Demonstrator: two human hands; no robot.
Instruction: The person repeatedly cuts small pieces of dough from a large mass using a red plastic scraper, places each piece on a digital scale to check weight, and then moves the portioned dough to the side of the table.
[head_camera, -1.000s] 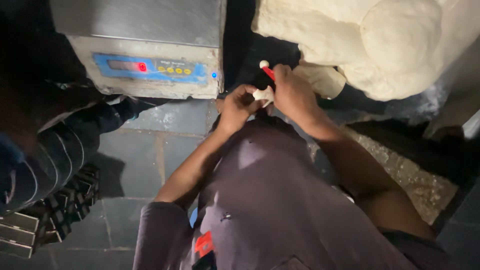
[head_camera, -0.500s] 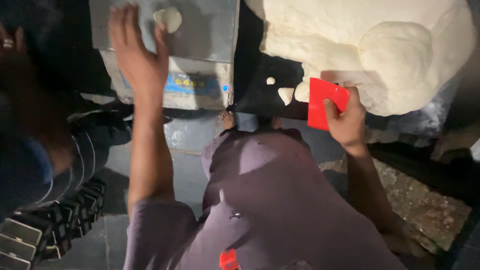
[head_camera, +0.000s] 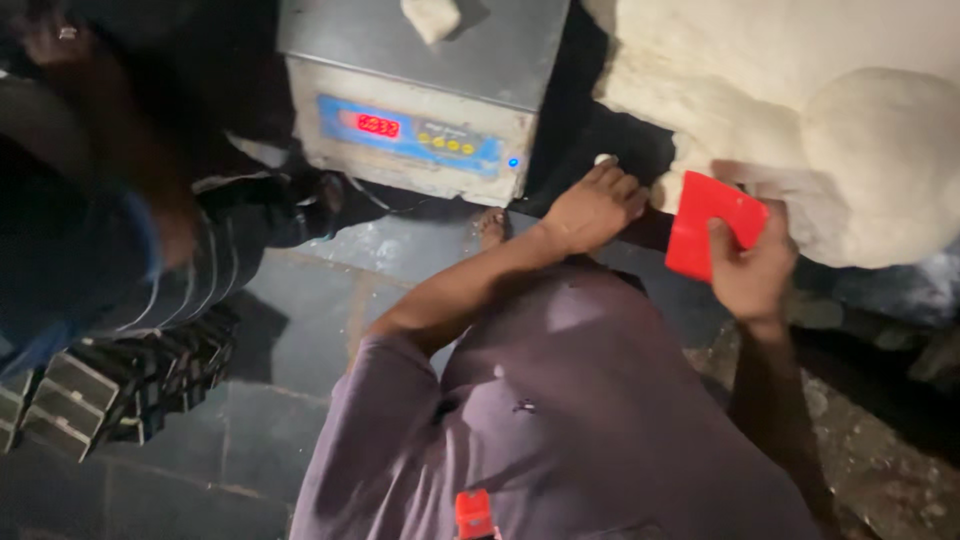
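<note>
Right hand: closed around a red scraper, its blade against the dough mass.
Left hand: fingers loosely curled, empty, just beside a small dough bit.
Scale: dough piece on its steel plate, far edge.
Floor: dark stone tiles.
Left edge: another person's striped sleeve.

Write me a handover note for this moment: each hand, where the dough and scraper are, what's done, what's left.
Left hand: empty as far as shows, fingers down by a small dough bit in the dark gap between scale and dough mass.
Right hand: holds the red scraper against the edge of the dough mass.
Scale: one dough piece sits on its pan; the display is lit.
Done: one piece cut and on the scale.
Left: the mass is still mostly whole, so more cutting and weighing seems likely; the small bit lies loose.
</note>
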